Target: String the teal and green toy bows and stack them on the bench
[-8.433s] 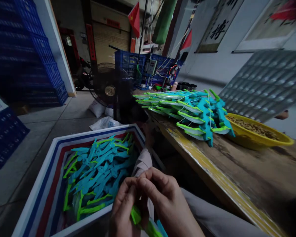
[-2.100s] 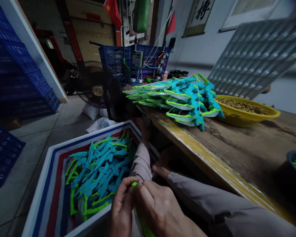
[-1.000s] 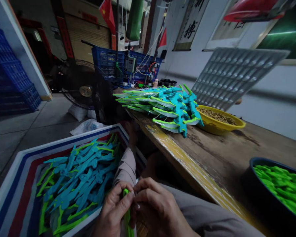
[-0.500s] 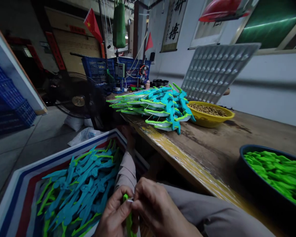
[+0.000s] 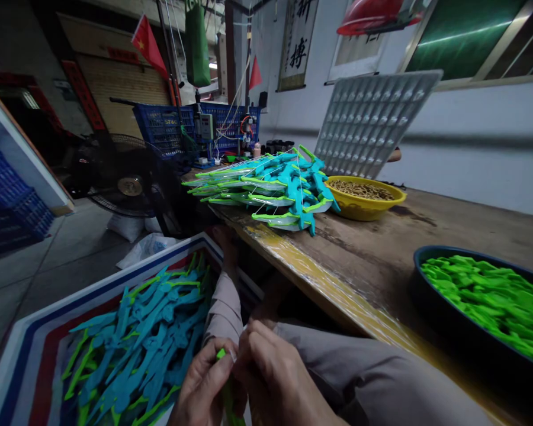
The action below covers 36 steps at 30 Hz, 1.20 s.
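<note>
just a slim green plastic strip [image 5: 222, 362] between hands

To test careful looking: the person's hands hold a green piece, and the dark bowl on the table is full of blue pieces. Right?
No. The head view shows the dark bowl on the table full of green pieces, not blue. The left hand and right hand do hold a green piece.

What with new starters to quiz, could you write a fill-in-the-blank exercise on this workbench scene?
1. The left hand and right hand together pinch a small ___ piece.
2. The tied bundle on the wooden table lies beside a ___ bowl.
3. The dark basin sits at the person's ___ side.
Missing words: green, yellow, right.
</note>
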Each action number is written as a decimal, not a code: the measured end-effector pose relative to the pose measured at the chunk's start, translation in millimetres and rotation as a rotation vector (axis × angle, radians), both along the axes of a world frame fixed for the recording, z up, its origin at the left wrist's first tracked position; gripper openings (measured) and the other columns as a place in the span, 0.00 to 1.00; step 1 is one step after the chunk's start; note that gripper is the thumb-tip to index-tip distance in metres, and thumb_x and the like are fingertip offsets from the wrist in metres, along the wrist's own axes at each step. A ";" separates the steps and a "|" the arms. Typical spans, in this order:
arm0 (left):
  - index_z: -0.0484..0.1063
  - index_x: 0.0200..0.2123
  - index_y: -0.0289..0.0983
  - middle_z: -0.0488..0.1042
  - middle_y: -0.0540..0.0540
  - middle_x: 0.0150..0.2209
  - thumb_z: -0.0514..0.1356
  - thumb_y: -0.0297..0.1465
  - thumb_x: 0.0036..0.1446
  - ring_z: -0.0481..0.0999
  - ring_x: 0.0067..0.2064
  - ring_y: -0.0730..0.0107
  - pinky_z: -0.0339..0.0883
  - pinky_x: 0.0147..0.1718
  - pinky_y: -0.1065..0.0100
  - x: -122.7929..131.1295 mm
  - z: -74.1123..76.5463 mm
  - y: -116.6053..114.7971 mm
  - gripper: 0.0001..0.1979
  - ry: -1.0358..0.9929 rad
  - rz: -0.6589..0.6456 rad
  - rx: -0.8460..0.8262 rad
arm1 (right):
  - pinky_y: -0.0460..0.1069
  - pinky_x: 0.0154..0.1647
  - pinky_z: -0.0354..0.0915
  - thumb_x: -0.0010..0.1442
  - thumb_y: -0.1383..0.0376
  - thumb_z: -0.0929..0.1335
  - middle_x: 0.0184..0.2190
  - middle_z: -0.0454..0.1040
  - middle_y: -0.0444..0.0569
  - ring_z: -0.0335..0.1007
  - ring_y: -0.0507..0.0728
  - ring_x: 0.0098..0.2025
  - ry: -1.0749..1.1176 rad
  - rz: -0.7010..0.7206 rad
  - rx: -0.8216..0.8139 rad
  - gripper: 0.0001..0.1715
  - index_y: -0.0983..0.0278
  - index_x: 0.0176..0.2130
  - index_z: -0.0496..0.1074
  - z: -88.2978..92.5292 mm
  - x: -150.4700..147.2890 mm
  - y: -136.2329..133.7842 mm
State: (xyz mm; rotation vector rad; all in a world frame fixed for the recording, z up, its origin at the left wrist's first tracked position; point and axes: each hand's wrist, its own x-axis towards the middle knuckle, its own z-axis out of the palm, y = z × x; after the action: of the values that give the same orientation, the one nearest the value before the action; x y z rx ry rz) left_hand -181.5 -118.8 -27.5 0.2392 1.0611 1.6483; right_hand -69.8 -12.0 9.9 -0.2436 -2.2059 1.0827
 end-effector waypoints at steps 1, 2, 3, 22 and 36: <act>0.73 0.32 0.38 0.66 0.53 0.20 0.73 0.47 0.46 0.64 0.20 0.75 0.55 0.21 0.73 0.7 0.6 0.3 0.20 0.016 0.007 -0.012 | 0.44 0.29 0.61 0.67 0.71 0.61 0.29 0.67 0.45 0.65 0.52 0.29 0.033 0.009 -0.021 0.13 0.60 0.30 0.58 0.0 0.5 -0.4; 0.73 0.31 0.38 0.66 0.53 0.20 0.73 0.47 0.45 0.64 0.20 0.75 0.55 0.21 0.72 1.1 1.0 0.7 0.20 0.035 0.007 -0.017 | 0.44 0.29 0.62 0.66 0.71 0.62 0.29 0.67 0.45 0.66 0.51 0.28 0.058 0.019 -0.062 0.12 0.61 0.30 0.59 -0.2 1.1 -0.8; 0.73 0.30 0.38 0.67 0.53 0.20 0.73 0.47 0.45 0.63 0.20 0.75 0.56 0.21 0.72 1.4 1.1 1.2 0.20 0.055 0.007 -0.020 | 0.44 0.28 0.62 0.64 0.70 0.63 0.29 0.67 0.44 0.67 0.51 0.28 0.066 0.034 -0.132 0.10 0.61 0.30 0.61 -0.8 1.7 -1.6; 0.70 0.24 0.37 0.64 0.53 0.18 0.74 0.44 0.44 0.60 0.20 0.76 0.53 0.21 0.74 7.6 14.8 8.0 0.20 0.048 0.009 0.017 | 0.45 0.29 0.63 0.65 0.73 0.62 0.30 0.70 0.48 0.70 0.54 0.30 -0.151 -0.062 0.094 0.08 0.62 0.34 0.64 -0.5 12.2 -2.4; 0.75 0.30 0.36 0.70 0.50 0.23 0.69 0.42 0.53 0.67 0.22 0.73 0.63 0.22 0.73 0.5 -6.7 7.6 0.15 0.537 0.072 -0.081 | 0.47 0.27 0.62 0.61 0.74 0.62 0.29 0.73 0.51 0.73 0.56 0.28 -0.287 -0.191 0.223 0.08 0.64 0.33 0.66 4.5 13.6 -2.6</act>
State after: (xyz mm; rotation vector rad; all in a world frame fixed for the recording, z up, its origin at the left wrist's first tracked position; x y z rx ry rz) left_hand -180.9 -111.3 -34.2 0.6200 1.5480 1.6394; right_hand -56.2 -14.6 14.4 -0.5261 -2.4740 0.7267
